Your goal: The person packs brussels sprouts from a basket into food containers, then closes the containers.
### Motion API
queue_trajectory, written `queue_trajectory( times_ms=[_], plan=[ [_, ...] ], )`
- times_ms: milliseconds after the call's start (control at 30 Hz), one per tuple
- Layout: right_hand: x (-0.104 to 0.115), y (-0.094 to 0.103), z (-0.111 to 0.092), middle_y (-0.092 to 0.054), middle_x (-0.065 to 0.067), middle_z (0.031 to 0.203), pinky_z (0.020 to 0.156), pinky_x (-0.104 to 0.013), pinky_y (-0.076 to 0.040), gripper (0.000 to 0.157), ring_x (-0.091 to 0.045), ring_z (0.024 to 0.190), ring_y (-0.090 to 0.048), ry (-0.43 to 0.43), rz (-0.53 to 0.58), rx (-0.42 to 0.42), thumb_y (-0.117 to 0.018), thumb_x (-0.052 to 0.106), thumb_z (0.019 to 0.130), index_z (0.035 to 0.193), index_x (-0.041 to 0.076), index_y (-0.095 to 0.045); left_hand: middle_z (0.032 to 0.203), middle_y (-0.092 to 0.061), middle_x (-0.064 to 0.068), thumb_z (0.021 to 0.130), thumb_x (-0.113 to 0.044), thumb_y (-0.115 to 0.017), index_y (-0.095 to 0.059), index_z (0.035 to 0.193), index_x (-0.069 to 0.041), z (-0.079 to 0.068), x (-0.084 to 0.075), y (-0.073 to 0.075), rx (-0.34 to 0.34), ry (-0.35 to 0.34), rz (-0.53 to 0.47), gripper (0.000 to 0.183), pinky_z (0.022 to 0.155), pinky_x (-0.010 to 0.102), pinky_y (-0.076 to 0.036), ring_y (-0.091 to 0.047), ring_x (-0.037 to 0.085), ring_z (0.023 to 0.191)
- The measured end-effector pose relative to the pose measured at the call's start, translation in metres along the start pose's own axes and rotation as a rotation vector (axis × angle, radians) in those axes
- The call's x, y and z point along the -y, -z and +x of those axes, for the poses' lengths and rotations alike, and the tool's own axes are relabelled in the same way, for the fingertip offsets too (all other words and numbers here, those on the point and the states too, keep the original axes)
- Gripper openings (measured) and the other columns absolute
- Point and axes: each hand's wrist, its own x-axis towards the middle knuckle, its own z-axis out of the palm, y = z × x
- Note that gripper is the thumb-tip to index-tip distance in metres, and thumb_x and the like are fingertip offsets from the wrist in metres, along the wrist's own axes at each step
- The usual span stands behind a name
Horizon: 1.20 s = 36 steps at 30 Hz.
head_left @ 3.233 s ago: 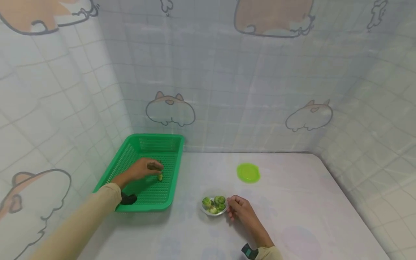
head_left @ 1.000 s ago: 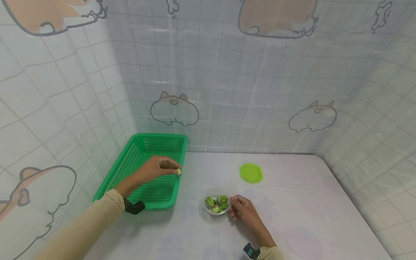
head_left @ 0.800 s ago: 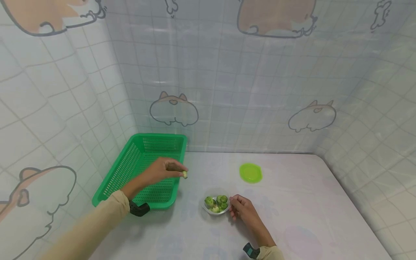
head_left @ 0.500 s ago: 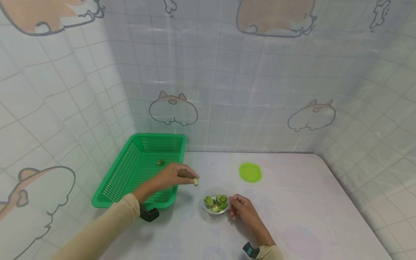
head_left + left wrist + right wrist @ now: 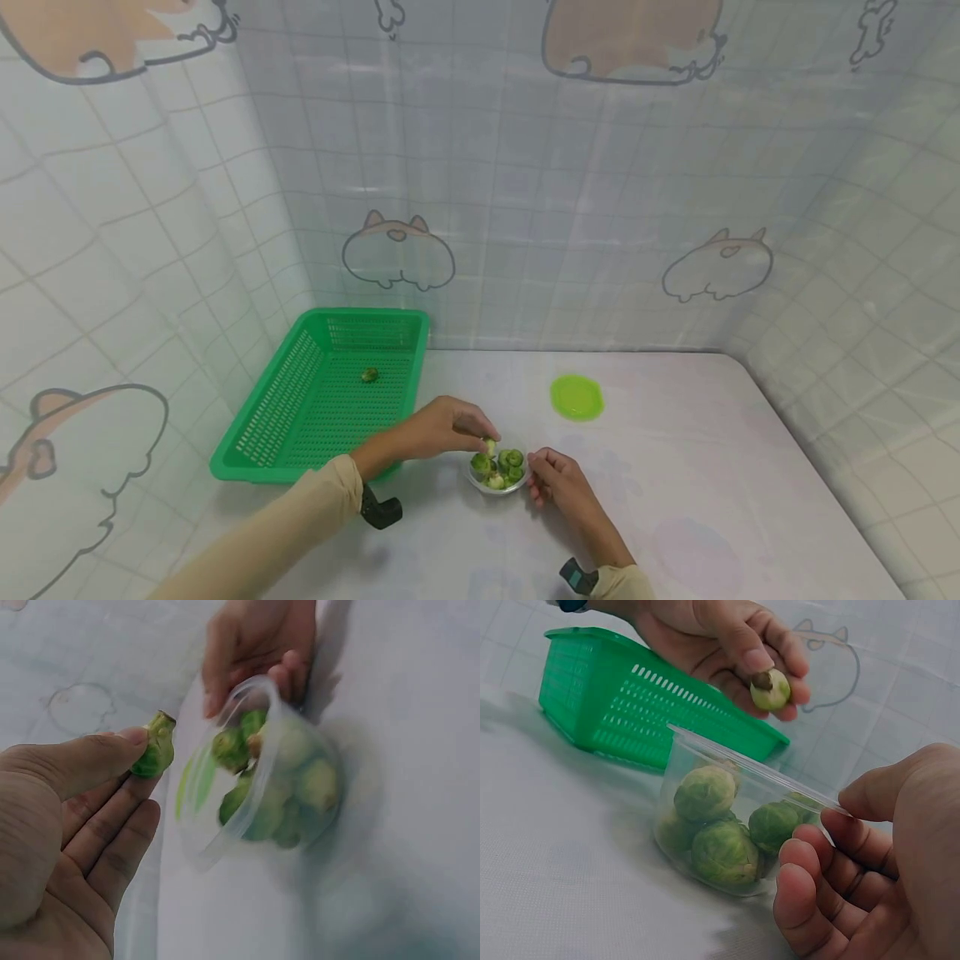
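Between thumb and fingers my left hand pinches a Brussels sprout, its cut stem showing. In the head view that hand hovers over the left side of a small clear plastic container. Several Brussels sprouts lie heaped inside the container, seen through its wall in the right wrist view. My right hand pinches the container's rim at its right side with thumb and forefinger. One more sprout sits in the green basket on the left.
A bright green lid lies flat on the table behind the container. The basket stands at the table's left, close to the patterned curtain that surrounds the table on the left, back and right.
My left hand has lifted a sprout out of the basket and carried it right and nearer, to above the container. My right hand has stayed at the container's rim.
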Motion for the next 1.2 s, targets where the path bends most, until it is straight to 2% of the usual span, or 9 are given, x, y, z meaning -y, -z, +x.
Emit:
queue_trajectory(
  times_ms=[167, 333, 500, 900, 1200],
  plan=[
    [-0.001, 0.001, 0.000, -0.061, -0.003, 0.079, 0.056, -0.026, -0.051, 0.034, -0.014, 0.061, -0.056, 0.004, 0.002, 0.011, -0.059, 0.034, 0.103, 0.095, 0.001, -0.058, 0.110, -0.075, 0.000, 0.091, -0.012, -0.077, -0.077, 0.109, -0.010, 0.008, -0.001, -0.018, 0.028, 0.013, -0.002, 0.018, 0.091, 0.025, -0.056, -0.071, 0.011, 0.103],
    [-0.002, 0.001, 0.000, -0.062, -0.003, 0.081, 0.057, -0.025, -0.051, 0.033, -0.014, 0.063, -0.057, -0.010, -0.003, 0.009, -0.061, 0.035, 0.102, 0.095, 0.003, -0.057, 0.108, -0.076, -0.001, 0.089, -0.011, -0.078, -0.077, 0.106, -0.011, 0.012, 0.001, -0.030, 0.043, 0.033, 0.012, 0.017, 0.089, 0.022, -0.056, -0.072, 0.007, 0.098],
    [-0.002, 0.001, 0.001, -0.062, -0.003, 0.081, 0.057, -0.024, -0.051, 0.033, -0.014, 0.064, -0.057, 0.000, -0.013, 0.013, -0.059, 0.034, 0.103, 0.094, 0.003, -0.056, 0.106, -0.076, -0.003, 0.088, -0.009, -0.078, -0.077, 0.104, -0.013, 0.012, 0.005, -0.035, 0.051, 0.022, 0.038, 0.016, 0.089, 0.022, -0.055, -0.071, 0.006, 0.097],
    [-0.002, 0.000, 0.000, -0.062, -0.003, 0.080, 0.057, -0.024, -0.051, 0.032, -0.014, 0.063, -0.057, 0.000, -0.016, 0.003, -0.059, 0.033, 0.103, 0.094, 0.002, -0.056, 0.108, -0.075, -0.003, 0.089, -0.011, -0.078, -0.077, 0.105, -0.013, 0.012, 0.007, -0.033, 0.062, -0.010, 0.053, 0.017, 0.090, 0.022, -0.055, -0.071, 0.009, 0.100],
    [-0.002, 0.001, 0.000, -0.061, -0.003, 0.080, 0.056, -0.025, -0.051, 0.034, -0.014, 0.062, -0.056, -0.004, -0.013, -0.008, -0.060, 0.033, 0.102, 0.095, 0.001, -0.056, 0.114, -0.074, 0.005, 0.094, -0.015, -0.074, -0.072, 0.117, -0.012, 0.006, -0.002, -0.013, 0.011, -0.066, 0.029, 0.024, 0.089, 0.027, -0.057, -0.071, 0.016, 0.105]
  ],
)
